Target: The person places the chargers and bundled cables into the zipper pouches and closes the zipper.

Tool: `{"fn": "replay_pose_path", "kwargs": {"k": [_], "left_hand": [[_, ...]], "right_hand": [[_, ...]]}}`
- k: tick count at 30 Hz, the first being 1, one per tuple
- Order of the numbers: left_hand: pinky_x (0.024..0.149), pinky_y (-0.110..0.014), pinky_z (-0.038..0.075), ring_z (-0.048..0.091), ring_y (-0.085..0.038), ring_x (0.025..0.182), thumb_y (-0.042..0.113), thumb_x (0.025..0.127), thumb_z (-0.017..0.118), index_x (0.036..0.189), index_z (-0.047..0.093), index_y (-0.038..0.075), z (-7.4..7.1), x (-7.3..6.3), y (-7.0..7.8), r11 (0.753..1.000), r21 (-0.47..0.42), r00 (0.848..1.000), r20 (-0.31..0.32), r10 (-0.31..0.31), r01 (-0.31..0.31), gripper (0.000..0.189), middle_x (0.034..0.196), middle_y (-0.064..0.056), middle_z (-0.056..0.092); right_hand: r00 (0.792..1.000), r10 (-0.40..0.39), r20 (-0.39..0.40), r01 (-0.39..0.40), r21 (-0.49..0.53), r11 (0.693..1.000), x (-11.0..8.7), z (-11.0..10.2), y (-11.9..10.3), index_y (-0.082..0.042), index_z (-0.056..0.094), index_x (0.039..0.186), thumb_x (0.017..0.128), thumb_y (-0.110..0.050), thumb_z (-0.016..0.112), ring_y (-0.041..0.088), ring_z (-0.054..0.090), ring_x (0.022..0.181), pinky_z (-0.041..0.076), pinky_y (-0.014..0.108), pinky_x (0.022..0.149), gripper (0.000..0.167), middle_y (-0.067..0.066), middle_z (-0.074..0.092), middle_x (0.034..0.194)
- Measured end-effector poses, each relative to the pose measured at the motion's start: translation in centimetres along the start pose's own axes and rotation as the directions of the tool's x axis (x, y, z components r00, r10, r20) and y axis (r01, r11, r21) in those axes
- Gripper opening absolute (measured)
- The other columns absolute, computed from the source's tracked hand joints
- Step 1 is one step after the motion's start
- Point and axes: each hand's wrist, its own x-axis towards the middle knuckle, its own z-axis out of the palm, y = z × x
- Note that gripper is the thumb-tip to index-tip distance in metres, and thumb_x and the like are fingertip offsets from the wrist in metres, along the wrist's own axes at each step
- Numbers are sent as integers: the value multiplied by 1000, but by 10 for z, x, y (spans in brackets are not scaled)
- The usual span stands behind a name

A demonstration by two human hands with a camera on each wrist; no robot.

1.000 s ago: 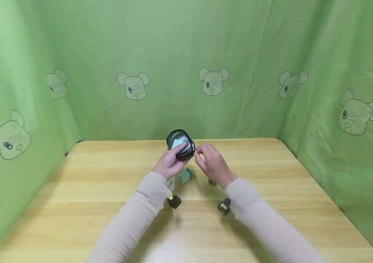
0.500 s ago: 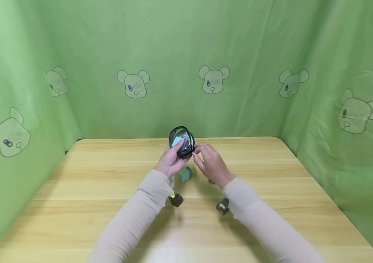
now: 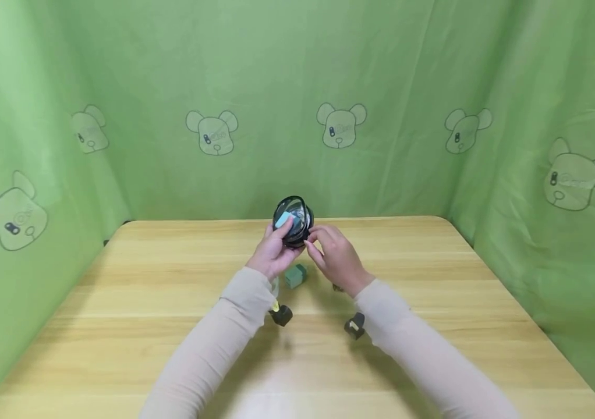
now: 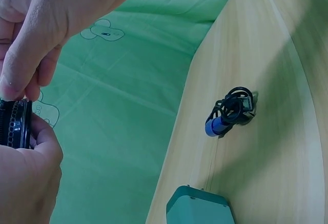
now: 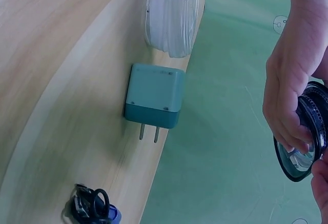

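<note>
A round, clear zip pouch (image 3: 300, 230) with black trim is held up over the far part of the table. My left hand (image 3: 272, 253) grips it from the near left, the thumb lying across its clear face beside a light-blue patch (image 3: 283, 219). At the right edge, the thumb and forefinger of my right hand (image 3: 338, 256) pinch the rim. The left wrist view shows zipper teeth along the side of the pouch (image 4: 18, 124), right under the right thumb; the zipper pull is hidden by the fingers. In the right wrist view, left fingers wrap the pouch's face.
Below the hands, a green two-pin charger (image 5: 154, 93) lies on the wooden table (image 3: 434, 279). A coiled black cable (image 4: 236, 106) with a blue end is to its right. Some clear, ridged plastic (image 5: 171, 14) lies to its left. Green curtains (image 3: 276, 70) surround the table.
The pouch has risen slightly and shifted right, its face tilting more upright. The left hand moves with it, while the right fingers stay at its edge, slightly further left.
</note>
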Motion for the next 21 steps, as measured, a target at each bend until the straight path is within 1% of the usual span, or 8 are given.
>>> {"fn": "replay_pose_path", "kwargs": {"k": [5, 9, 16, 21], "left_hand": [[105, -43, 43, 42, -38, 130, 2, 97, 52, 147, 28, 30, 0, 0, 0, 1000, 14, 1000, 16, 6, -6, 62, 147, -23, 33], [104, -42, 45, 43, -38, 130, -1, 96, 51, 148, 27, 29, -1, -1, -1, 999, 34, 1000, 19, 5, -5, 65, 147, -23, 33], [100, -39, 48, 43, -36, 130, -3, 96, 51, 148, 30, 22, 1, -1, -1, 997, 79, 999, 38, 5, -8, 61, 146, -23, 36], [98, -38, 50, 43, -36, 130, -4, 96, 51, 148, 31, 22, 1, -1, -2, 996, 86, 1000, 29, -2, -1, 62, 146, -23, 36]], "right_hand": [[1000, 11, 19, -11, -20, 1000, 0, -1, -1, 2, 60, 85, 82, 1, 72, 33, 63, 92, 58, 40, 82, 12, 21, 65, 99], [999, 26, 34, -25, -24, 999, -2, -1, -1, 2, 60, 85, 84, 0, 70, 34, 62, 94, 57, 40, 84, 10, 22, 64, 101], [1000, 31, 1, -31, -28, 999, -2, -1, 1, 2, 58, 83, 82, 0, 68, 38, 60, 102, 56, 45, 86, 11, 25, 61, 110], [1000, 26, -5, -26, -8, 1000, -2, -1, 2, 2, 57, 83, 81, 2, 68, 38, 60, 102, 54, 44, 90, 11, 26, 61, 110]]}}
